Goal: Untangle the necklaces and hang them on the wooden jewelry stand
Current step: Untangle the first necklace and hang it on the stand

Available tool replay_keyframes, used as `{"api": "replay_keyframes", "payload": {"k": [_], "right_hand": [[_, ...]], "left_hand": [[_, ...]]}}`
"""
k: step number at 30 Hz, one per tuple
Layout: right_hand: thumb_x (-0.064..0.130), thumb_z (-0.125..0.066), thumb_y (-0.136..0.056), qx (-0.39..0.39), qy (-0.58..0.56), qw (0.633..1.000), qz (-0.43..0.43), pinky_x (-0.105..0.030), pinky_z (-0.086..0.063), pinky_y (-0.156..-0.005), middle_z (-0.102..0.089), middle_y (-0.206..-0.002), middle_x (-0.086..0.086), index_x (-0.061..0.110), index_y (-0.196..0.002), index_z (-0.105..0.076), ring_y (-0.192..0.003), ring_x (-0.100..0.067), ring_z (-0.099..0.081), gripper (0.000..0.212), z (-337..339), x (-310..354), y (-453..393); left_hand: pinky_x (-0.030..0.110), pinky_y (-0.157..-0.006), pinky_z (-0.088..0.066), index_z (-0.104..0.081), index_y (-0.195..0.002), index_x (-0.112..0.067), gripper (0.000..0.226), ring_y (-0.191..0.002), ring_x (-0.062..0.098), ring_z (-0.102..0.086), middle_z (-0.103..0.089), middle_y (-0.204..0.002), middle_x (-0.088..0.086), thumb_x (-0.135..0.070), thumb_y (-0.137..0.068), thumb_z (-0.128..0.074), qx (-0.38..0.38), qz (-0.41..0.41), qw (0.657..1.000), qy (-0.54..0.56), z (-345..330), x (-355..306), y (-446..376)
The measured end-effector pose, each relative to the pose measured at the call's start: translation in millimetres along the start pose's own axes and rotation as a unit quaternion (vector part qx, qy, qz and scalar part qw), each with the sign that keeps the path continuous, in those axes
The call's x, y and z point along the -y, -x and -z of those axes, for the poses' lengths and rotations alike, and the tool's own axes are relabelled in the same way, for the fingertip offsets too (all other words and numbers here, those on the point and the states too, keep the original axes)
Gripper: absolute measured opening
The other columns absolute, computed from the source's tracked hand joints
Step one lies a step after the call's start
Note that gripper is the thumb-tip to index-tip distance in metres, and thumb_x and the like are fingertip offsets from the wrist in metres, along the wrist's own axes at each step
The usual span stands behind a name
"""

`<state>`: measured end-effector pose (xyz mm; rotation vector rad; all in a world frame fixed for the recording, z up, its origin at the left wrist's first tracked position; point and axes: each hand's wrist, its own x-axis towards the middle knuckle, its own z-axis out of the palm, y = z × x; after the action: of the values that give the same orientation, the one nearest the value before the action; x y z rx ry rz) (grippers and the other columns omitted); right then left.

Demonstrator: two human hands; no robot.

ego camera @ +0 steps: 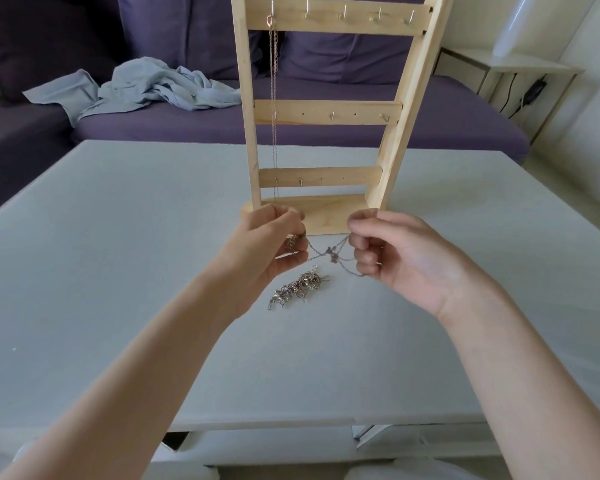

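Behind the pale surface (118, 237) sits a purple sofa (187, 126). My left hand (271, 244) and right hand (392, 251), apart, each pinch the tangled chain (331, 252), stretched taut to expose knots, before the stand (326, 109) at the surface's far edge; one necklace (273, 98) already hangs there.

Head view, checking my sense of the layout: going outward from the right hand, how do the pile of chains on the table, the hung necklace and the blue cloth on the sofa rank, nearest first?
Measured from the right hand:
1. Pile of chains, on the table just left of and below the hand.
2. Hung necklace, on the stand's top-left hook, beyond the left hand.
3. Blue cloth, far left on the sofa behind the table.
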<state>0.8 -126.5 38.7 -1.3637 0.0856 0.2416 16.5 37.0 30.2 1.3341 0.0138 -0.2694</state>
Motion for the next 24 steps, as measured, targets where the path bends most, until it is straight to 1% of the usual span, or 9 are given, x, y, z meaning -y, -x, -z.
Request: {"api": "replay_keyframes", "payload": {"k": [3, 5, 8, 12, 15, 17, 20, 24], "right_hand": [[0.003, -0.051, -0.090, 0.013, -0.015, 1.000, 0.014, -0.018, -0.023, -0.041, -0.046, -0.054, 0.002, 0.012, -0.078, -0.052, -0.042, -0.008, -0.033, 0.015, -0.8, 4.3, 1.3], [0.004, -0.051, -0.090, 0.018, -0.013, 1.000, 0.019, -0.018, -0.022, -0.041, -0.047, -0.055, 0.003, 0.011, -0.078, -0.052, -0.041, -0.007, -0.032, 0.014, -1.0, 5.5, 2.1], [0.005, -0.051, -0.090, 0.018, -0.015, 1.000, 0.019, -0.018, -0.022, -0.041, -0.047, -0.055, 0.003, 0.011, -0.079, -0.053, -0.041, -0.007, -0.032, 0.013, -0.6, 5.7, 2.1], [0.005, -0.051, -0.091, 0.014, -0.015, 1.000, 0.024, -0.018, -0.021, -0.041, -0.046, -0.054, 0.003, 0.011, -0.079, -0.052, -0.041, -0.007, -0.032, 0.013, 0.1, 6.2, 2.4], [0.004, -0.051, -0.091, 0.010, -0.005, 1.000, 0.026, -0.018, -0.022, -0.041, -0.046, -0.055, 0.003, 0.011, -0.079, -0.052, -0.041, -0.008, -0.032, 0.013, 0.9, 6.2, 3.0], [0.003, -0.052, -0.090, -0.002, 0.020, 0.999, 0.032, -0.019, -0.023, -0.042, -0.046, -0.055, 0.002, 0.011, -0.079, -0.053, -0.042, -0.008, -0.034, 0.014, 2.8, 6.0, 3.1], [0.003, -0.054, -0.090, -0.023, 0.073, 0.996, 0.041, -0.020, -0.029, -0.045, -0.049, -0.057, 0.000, 0.010, -0.078, -0.056, -0.046, -0.010, -0.039, 0.014, 4.6, 4.1, 2.9], [0.004, -0.056, -0.090, -0.005, 0.099, 0.994, 0.040, -0.021, -0.039, -0.049, -0.057, -0.055, -0.002, 0.008, -0.080, -0.059, -0.050, -0.013, -0.048, 0.011, 1.8, 1.2, 2.6]], "left_hand": [[0.019, -0.058, -0.050, -0.057, -0.091, -0.009, 0.013, -0.057, 0.010, -0.050, -0.049, -0.078, 0.004, 0.001, -0.090, -0.050, 0.025, 0.009, 0.998, -0.060, -1.9, 3.3, 2.6], [0.017, -0.060, -0.049, -0.063, -0.094, -0.008, 0.012, -0.058, 0.009, -0.051, -0.053, -0.081, 0.005, -0.001, -0.090, -0.053, 0.060, 0.016, 0.992, -0.109, -3.3, 5.2, 4.5], [0.018, -0.065, -0.045, -0.068, -0.091, -0.010, 0.011, -0.062, 0.009, -0.050, -0.058, -0.080, 0.004, -0.005, -0.088, -0.059, 0.100, 0.011, 0.978, -0.181, -5.4, 6.6, 6.0], [0.020, -0.070, -0.046, -0.067, -0.087, -0.014, 0.009, -0.066, 0.009, -0.051, -0.061, -0.084, 0.006, -0.006, -0.086, -0.064, 0.089, 0.002, 0.976, -0.198, -7.7, 7.4, 5.2], [0.016, -0.063, -0.044, -0.066, -0.085, -0.016, 0.010, -0.063, 0.006, -0.051, -0.063, -0.080, 0.001, -0.006, -0.085, -0.065, 0.081, -0.007, 0.976, -0.203, -8.4, 8.3, 3.4], [0.013, -0.058, -0.043, -0.065, -0.083, -0.016, 0.010, -0.062, 0.005, -0.052, -0.062, -0.075, -0.002, -0.005, -0.084, -0.066, 0.063, -0.022, 0.978, -0.197, -7.1, 8.8, 2.2], [0.012, -0.058, -0.046, -0.065, -0.083, -0.017, 0.011, -0.062, 0.002, -0.056, -0.064, -0.075, -0.005, -0.006, -0.084, -0.067, 0.031, -0.050, 0.982, -0.181, -4.3, 8.8, 1.2], [0.012, -0.057, -0.046, -0.064, -0.080, -0.016, 0.014, -0.061, 0.001, -0.056, -0.062, -0.070, -0.007, -0.004, -0.084, -0.066, 0.016, -0.094, 0.980, -0.173, -5.7, 6.9, 1.3]]}}
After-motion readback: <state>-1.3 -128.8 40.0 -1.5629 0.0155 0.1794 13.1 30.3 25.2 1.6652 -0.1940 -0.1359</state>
